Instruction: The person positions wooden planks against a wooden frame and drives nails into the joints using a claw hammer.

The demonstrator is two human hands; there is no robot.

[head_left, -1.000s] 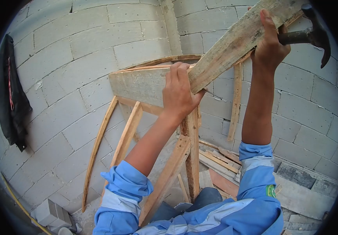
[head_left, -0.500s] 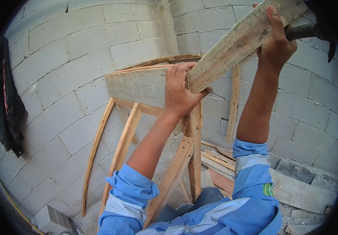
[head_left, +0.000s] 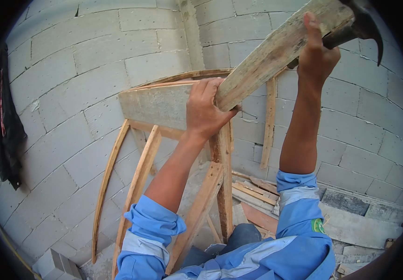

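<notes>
Nearest, low in the frame, blue sleeves [head_left: 155, 228] led up to two raised hands. At the centre, the left hand [head_left: 206, 109] was closed around the lower end of a slanted board [head_left: 281, 56], thumb beneath it and fingertips by the top edge of a grey panel [head_left: 155, 103]. A thin nail-like piece [head_left: 250, 114] stuck out beside the thumb. At upper right, the right hand [head_left: 319, 58] had its thumb pressed against the slanted board and its fingers wrapped around the handle of a hammer [head_left: 367, 30].

The slanted board, running from the centre to the upper right, could have twisted or slipped, since the right hand divided its hold between wood and tool. The hammer's head, beside the board's upper end, could have knocked it, and the thin piece might have pricked the thumb.

Under the hands rose a wooden post [head_left: 225, 196] with a diagonal brace [head_left: 199, 214]; curved strips [head_left: 138, 186] stood left of them. Beyond, scrap timber [head_left: 255, 193] littered the floor at lower right. Farthest back, a pale block wall [head_left: 98, 60] met in a corner, a dark garment [head_left: 7, 126] hanging at the left.
</notes>
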